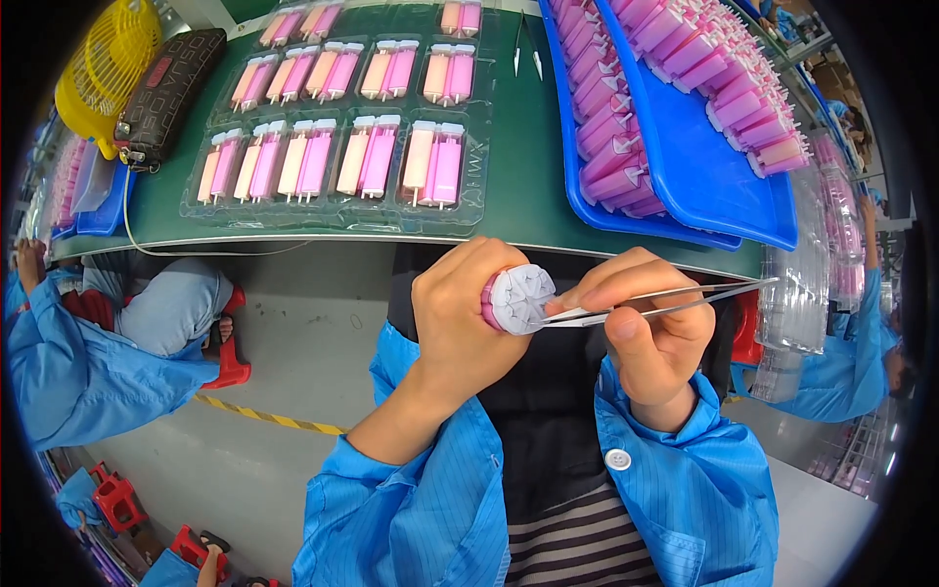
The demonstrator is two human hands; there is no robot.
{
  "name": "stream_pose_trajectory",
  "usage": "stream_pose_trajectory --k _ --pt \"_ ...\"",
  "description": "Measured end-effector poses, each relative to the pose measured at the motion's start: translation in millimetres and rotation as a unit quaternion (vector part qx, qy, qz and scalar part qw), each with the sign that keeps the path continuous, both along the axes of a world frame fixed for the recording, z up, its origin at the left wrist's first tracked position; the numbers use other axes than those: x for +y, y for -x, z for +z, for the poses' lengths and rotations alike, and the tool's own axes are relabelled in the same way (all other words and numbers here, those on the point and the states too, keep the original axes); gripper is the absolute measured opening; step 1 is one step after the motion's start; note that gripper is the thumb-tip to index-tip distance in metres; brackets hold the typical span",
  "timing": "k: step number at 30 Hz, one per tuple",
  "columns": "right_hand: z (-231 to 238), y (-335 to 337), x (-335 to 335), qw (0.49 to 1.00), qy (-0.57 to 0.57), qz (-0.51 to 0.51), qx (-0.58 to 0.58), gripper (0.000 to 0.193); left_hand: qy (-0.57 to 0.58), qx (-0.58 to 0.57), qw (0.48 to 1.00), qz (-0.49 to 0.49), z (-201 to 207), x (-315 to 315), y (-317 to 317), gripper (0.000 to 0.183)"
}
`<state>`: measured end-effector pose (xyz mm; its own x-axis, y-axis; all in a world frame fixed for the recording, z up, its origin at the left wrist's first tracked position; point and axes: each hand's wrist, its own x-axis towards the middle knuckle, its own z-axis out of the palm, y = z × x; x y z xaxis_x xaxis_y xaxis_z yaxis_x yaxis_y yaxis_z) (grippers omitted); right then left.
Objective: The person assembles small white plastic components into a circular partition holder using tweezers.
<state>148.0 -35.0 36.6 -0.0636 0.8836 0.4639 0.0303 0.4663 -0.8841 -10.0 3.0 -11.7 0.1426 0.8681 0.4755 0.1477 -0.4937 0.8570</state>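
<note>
1. Left hand (460,313): fingers closed around a round cluster (523,298) of pink pieces, its pale grey, wedge-like ends facing the camera. Pink sides show along the cluster's left edge.

2. Position of the cluster: held in front of the person's body, just off the near edge of the green table (518,127), between the two hands.

3. Right hand (660,333): thumb and fingers gripping a pair of metal tweezers (675,298). The tips reach the cluster's right-hand edge (whether they pinch anything there cannot be told). The index fingertip lies right beside the same edge; contact cannot be confirmed.

4. Clear tray (476,166): on the table, left of centre, bearing paired cream and pink pieces (445,166) with pale caps. The two nearest rows show five pairs each; more pairs lie in the far row.

5. Blue trays, right side of the table: the left blue tray (665,225) bears a packed column of pink pieces; the right blue tray (699,166) overlaps it and bears a dense mass of pink pieces along its far side.

6. Spare tweezers (527,49): lying on the table between the clear tray and the blue trays, tips toward the person.

7. Far left of the table: a yellow fan (108,68) beside a dark zipped case (171,93).

8. Surroundings: a co-worker in blue (108,362) sits at the left; another blue sleeve (866,333) shows at the right. Yellow-and-black tape (269,416) crosses the grey floor (284,362).
</note>
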Motion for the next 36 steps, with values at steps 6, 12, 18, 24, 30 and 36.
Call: stream_pose_trajectory --k 6,12,18,24,30,36 --pt "1.5 1.8 -1.9 1.000 0.010 -0.013 -0.007 0.009 0.001 0.006 1.000 0.002 -0.6 -0.6 0.1 0.021" --pt "2.4 1.3 -3.1 0.999 0.014 -0.024 -0.019 0.008 -0.003 0.010 1.000 0.000 -1.2 -0.8 0.5 0.021" --pt "4.1 0.9 -2.8 0.999 0.021 -0.033 -0.033 0.007 0.012 0.008 1.000 -0.015 -1.1 -1.6 0.2 0.022" --pt "8.0 0.2 -1.5 0.998 0.019 -0.021 -0.048 0.006 0.041 0.006 0.999 -0.034 1.9 -2.8 0.3 0.021" --pt "5.2 -3.8 0.2 0.999 0.027 -0.007 -0.038 0.007 0.028 0.029 0.999 -0.022 2.8 -2.0 0.7 0.021" --pt "0.4 -2.1 0.5 0.998 0.049 -0.014 0.027 0.010 0.009 0.067 0.998 0.003 3.6 -2.0 1.1 0.021"
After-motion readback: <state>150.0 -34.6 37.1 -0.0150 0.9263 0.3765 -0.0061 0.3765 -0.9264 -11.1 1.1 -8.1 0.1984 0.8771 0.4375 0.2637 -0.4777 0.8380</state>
